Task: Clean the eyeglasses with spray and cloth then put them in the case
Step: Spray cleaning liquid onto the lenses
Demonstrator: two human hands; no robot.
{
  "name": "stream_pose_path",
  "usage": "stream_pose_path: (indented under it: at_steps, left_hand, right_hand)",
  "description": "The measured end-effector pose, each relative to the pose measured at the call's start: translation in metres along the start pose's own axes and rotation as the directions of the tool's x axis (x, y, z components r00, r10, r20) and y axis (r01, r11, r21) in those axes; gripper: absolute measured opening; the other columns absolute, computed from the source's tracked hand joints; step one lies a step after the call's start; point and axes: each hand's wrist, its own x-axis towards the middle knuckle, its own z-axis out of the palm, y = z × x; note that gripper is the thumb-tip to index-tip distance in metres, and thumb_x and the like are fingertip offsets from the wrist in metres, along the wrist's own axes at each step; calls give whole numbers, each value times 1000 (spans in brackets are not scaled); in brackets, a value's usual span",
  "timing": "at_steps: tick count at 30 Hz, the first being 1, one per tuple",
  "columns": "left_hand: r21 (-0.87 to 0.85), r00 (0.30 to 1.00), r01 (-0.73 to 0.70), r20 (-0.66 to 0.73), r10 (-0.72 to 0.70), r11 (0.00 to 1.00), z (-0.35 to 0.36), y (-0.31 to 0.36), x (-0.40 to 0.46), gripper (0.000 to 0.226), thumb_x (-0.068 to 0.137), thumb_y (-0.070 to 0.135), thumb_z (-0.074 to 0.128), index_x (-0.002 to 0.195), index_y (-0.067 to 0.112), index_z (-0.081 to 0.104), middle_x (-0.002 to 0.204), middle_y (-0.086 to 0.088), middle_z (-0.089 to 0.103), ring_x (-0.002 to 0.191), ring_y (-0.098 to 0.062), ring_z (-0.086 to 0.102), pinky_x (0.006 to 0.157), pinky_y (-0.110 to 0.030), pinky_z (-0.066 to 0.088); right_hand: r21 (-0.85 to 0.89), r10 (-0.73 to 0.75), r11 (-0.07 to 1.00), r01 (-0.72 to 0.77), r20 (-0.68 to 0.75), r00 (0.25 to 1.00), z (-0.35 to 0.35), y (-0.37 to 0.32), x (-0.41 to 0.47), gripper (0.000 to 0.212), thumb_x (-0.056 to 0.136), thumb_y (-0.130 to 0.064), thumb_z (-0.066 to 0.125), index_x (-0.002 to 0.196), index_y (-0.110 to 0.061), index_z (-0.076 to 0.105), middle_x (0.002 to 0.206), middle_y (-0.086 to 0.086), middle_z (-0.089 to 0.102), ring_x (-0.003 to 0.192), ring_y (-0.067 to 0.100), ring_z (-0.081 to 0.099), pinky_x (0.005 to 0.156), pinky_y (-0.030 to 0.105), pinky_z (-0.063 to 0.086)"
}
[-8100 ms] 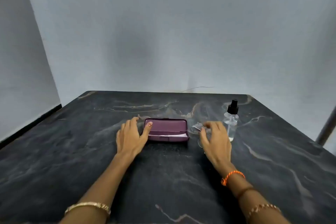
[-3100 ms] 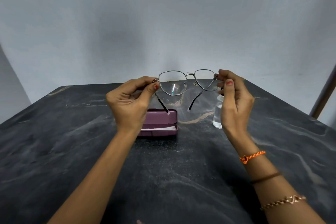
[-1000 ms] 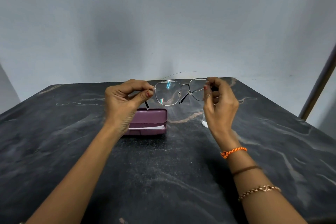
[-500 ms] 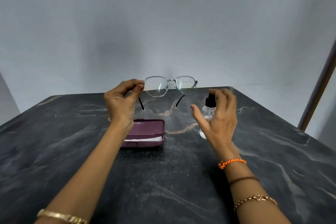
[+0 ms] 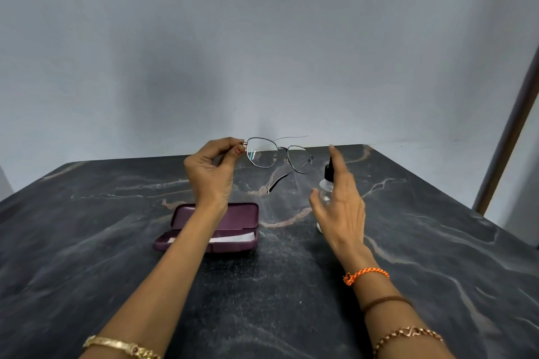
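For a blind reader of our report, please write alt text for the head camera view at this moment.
A person's left hand pinches metal-framed eyeglasses by one corner above a dark marble table, while the open right hand reaches around a small clear spray bottle with a black nozzle. An open purple case with a white cloth inside lies below the left wrist.

There were no words, numbers or signs to read anywhere. The purple case had a plain lid, and the white cloth inside it was blank. The little spray bottle to the right of the case showed no label that could be read.
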Motion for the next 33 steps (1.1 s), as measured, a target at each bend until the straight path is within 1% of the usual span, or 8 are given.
stream_pose_path:
  at_steps: [2,5,11,17,19,22,26,33]
  left_hand:
    - [1,1000,-21,-3,21,1000,2,-1,1,28,69,-10,67,95,2,62,62,24,68,66,6,63,66,-7,48]
    - [-1,999,-48,-6,48,999,4,-2,1,29,69,-11,66,95,1,62,63,24,68,66,5,63,66,-8,48]
    - [7,998,-64,-8,64,998,4,-2,0,27,69,-11,67,92,3,64,63,23,68,65,4,62,65,-10,49]
    - [21,997,-82,9,82,996,4,-1,-3,27,69,-12,66,93,1,63,72,2,63,66,5,62,65,-9,50]
    - [23,997,-77,15,77,997,5,-2,-3,27,69,-12,66,93,2,63,75,3,63,66,5,62,66,-10,50]
    - [23,997,-69,25,68,997,6,-3,-5,28,69,-14,66,92,2,63,76,4,63,66,5,62,67,-10,51]
    - [31,997,-76,32,75,997,7,-1,-6,28,69,-13,66,92,3,63,77,5,63,66,5,62,67,-10,50]
    - [15,997,-68,27,67,998,8,1,-7,30,69,-15,64,94,0,61,78,4,62,66,5,62,66,-9,50]
  right_hand:
    - [47,4,999,-2,-43,999,0,-2,2,85,74,-2,61,141,-32,18,109,11,60,67,28,57,55,25,36]
    - [82,-41,995,52,-138,990,-2,-10,6,81,66,2,62,139,-17,33,100,12,65,66,29,59,58,24,38]
    - [69,-161,983,171,-129,978,-4,-29,5,77,57,-10,61,127,-27,32,100,6,70,59,11,50,53,17,37]
    - [190,-131,970,154,-125,983,-4,-31,6,68,60,-9,59,124,-24,48,82,3,67,56,16,53,53,25,49]
    - [226,-123,962,153,-140,982,-7,-32,7,65,59,-8,59,122,-22,51,77,-3,63,55,17,54,55,28,52]
    - [252,-156,948,193,-158,975,-8,-39,7,63,58,-7,61,116,-27,48,80,-13,58,61,7,55,60,18,48]
    - [283,-164,937,206,-163,973,-9,-43,7,60,58,-6,63,115,-20,53,82,-13,58,66,7,58,63,20,51]
    - [329,-112,932,150,-133,985,-8,-41,7,65,60,-8,61,123,-19,51,82,-11,60,52,3,50,55,16,43]
